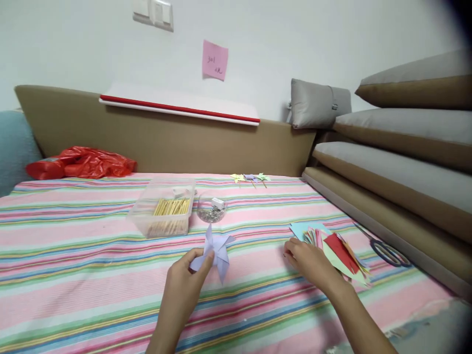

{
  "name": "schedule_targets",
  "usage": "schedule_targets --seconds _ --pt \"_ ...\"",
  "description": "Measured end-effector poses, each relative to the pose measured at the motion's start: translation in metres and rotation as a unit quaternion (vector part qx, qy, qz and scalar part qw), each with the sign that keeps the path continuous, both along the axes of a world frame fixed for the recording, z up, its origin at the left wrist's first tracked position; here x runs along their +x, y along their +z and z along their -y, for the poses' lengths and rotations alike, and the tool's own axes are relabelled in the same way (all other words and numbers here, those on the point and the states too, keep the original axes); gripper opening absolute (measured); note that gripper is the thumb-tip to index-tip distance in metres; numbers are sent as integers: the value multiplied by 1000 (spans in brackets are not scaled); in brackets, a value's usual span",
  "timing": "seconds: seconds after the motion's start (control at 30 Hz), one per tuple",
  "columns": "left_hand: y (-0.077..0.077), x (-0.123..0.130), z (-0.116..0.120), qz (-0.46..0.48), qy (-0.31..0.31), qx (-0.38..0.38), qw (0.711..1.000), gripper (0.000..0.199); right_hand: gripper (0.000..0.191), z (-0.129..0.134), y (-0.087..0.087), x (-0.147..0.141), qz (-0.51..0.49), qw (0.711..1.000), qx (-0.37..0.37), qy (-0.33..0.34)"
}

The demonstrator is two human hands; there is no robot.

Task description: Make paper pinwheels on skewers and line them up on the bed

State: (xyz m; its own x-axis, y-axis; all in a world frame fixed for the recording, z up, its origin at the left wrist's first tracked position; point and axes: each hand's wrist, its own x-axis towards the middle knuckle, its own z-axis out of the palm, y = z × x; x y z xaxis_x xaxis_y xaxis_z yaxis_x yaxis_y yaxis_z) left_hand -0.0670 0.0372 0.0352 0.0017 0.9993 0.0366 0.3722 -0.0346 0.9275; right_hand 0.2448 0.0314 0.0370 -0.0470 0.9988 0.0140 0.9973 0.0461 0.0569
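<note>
My left hand pinches a lilac paper pinwheel by its middle, thumb on top, holding it above the striped cloth. To the right, my right hand is low over the cloth beside a pile of coloured paper. Its fingers are curled in and closed, and whatever lies between them is hidden. A light blue sheet sticks out just behind those fingers. Beyond the held pinwheel stand a clear round dish of small shiny pieces and a clear plastic box of wooden sticks.
Scissors rest right of the paper pile, near stacked cushions. Three finished pinwheels on sticks lie at the back of the striped cloth. A red plastic bag sits at the back left.
</note>
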Motion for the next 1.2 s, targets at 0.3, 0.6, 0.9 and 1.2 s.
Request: schedule_targets --seconds 0.3,0.6,0.9,1.2 --pt "-5 37 2 -17 -30 -5 999 44 21 9 -17 15 -56 998 21 3" --pt "-1 43 -6 -47 -10 -10 999 50 46 30 -39 13 -101 992 66 -37" --pt "-5 34 -2 70 17 -38 997 37 67 42 -78 -14 -2 996 89 4" --pt "-10 38 0 253 -7 -78 964 30 33 35 -59 -16 -199 965 152 -83"
